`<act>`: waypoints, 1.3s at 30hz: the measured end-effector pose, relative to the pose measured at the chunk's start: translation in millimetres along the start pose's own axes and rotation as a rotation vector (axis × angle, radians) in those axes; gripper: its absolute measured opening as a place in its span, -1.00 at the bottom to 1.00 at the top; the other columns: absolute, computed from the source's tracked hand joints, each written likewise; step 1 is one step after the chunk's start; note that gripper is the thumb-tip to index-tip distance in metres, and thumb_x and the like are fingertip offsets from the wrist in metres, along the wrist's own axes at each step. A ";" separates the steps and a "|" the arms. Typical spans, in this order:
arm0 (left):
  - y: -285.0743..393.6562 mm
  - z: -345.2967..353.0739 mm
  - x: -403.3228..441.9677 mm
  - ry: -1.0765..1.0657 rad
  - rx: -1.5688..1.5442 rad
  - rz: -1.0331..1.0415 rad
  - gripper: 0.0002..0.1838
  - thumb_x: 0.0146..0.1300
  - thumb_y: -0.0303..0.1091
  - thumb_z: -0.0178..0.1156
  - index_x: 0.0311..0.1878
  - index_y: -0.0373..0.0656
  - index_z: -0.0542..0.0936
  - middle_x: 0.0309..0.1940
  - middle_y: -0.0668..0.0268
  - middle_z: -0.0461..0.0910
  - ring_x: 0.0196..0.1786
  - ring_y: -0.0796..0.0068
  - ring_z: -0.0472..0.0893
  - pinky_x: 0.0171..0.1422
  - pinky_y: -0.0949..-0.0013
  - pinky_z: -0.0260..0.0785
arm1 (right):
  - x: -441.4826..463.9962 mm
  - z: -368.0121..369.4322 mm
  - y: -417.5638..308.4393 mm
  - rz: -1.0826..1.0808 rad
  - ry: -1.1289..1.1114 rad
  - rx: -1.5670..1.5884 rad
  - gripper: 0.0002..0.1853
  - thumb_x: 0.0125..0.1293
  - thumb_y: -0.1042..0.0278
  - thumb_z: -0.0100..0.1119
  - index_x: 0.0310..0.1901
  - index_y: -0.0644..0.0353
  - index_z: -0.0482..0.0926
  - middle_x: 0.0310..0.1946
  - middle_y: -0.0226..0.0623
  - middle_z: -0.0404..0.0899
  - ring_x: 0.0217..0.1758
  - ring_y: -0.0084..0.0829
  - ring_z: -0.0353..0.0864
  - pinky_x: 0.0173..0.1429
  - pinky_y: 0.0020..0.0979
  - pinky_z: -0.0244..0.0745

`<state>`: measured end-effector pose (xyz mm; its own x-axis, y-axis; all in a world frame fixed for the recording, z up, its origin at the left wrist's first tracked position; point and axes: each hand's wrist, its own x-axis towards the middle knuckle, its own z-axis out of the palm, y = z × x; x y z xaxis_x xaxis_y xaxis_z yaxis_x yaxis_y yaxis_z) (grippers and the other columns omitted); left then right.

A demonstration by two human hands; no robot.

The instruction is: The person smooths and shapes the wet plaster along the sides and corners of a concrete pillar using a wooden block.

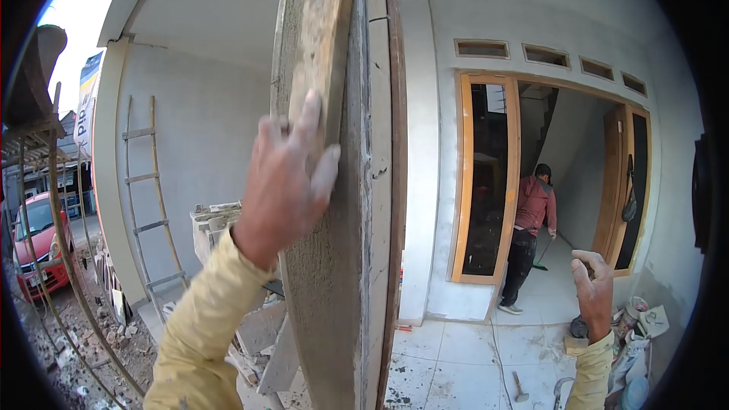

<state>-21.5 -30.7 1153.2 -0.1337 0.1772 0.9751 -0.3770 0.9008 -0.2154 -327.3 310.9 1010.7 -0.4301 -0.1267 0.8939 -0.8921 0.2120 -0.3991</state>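
Note:
My left hand [285, 178] is wrapped around a wooden float [328, 38], a long worn board pressed flat and upright against the column. Its index finger lies along the wood, and any handle is hidden under the hand. Grey, rough mortar coats the column [323, 319], which rises through the middle of the view with wooden boards along its right edge [391, 144]. At the lower right, my right hand [594, 288] hovers in the air, apart from the column. Its fingers are curled toward the thumb, and nothing shows in them.
A person [534, 212] with a green broom [541, 264] stands in the doorway. A hammer [519, 387] lies on the tiled floor [456, 357]. Bags and buckets [634, 326] crowd the right wall. A ladder [148, 190] leans at left; a red car [38, 239] is outside.

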 end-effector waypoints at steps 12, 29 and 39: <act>51.4 -10.3 -183.4 -0.170 -0.132 -0.198 -0.20 0.09 -0.48 0.38 0.44 -0.37 0.31 0.06 -0.21 0.38 0.06 -0.06 0.45 0.16 0.07 0.37 | -15.8 2.2 23.1 0.171 -0.074 0.005 -0.72 0.37 0.35 0.14 -0.03 0.40 0.63 -0.22 -0.25 0.60 -0.21 -0.48 0.52 -0.06 -0.45 0.42; 32.3 -1.9 -228.2 -0.221 -0.192 -0.326 -0.20 0.08 -0.38 0.45 0.41 -0.33 0.39 -0.05 -0.01 0.47 -0.04 0.21 0.47 0.09 0.17 0.40 | -105.0 74.5 99.6 0.497 -0.232 0.155 -0.63 0.43 0.19 0.12 0.04 0.32 0.66 -0.43 -0.39 0.52 -0.49 -0.62 0.43 -0.54 -0.55 0.32; 84.3 -1.9 -336.2 -0.325 -0.054 -0.398 -0.17 0.14 -0.51 0.40 0.48 -0.25 0.26 0.12 -0.17 0.35 0.09 -0.08 0.44 0.16 0.01 0.39 | -139.9 89.0 128.3 0.607 -0.283 0.185 -0.63 0.44 0.19 0.11 0.06 0.32 0.65 -0.43 -0.40 0.52 -0.50 -0.62 0.41 -0.52 -0.57 0.31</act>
<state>-6.5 -13.6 807.3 -0.2705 -0.3083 0.9120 -0.4097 0.8942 0.1807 -394.0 269.5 816.3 -0.8577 -0.2915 0.4236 -0.4803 0.1600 -0.8624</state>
